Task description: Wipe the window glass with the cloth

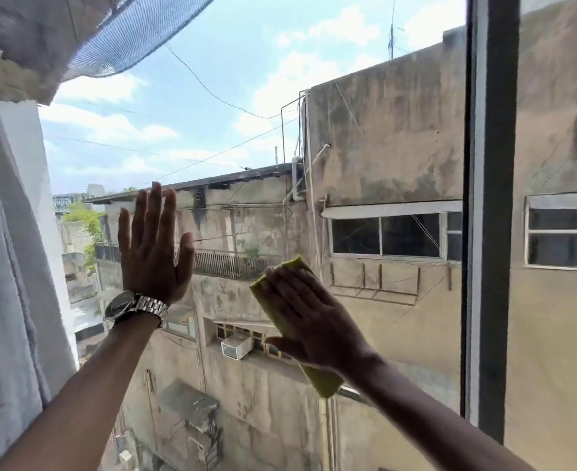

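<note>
The window glass (246,96) fills most of the view, with sky and old buildings behind it. My right hand (314,321) lies flat on a folded green cloth (324,382) and presses it against the lower middle of the pane. The cloth's ends stick out above the fingers and below the wrist. My left hand (152,246), with a metal watch on its wrist, rests flat on the glass to the left, fingers spread upward, holding nothing.
A dark vertical window frame (491,232) divides this pane from another pane on the right. A pale curtain (4,266) hangs along the left edge. A blue mesh net (127,35) sags across the top left.
</note>
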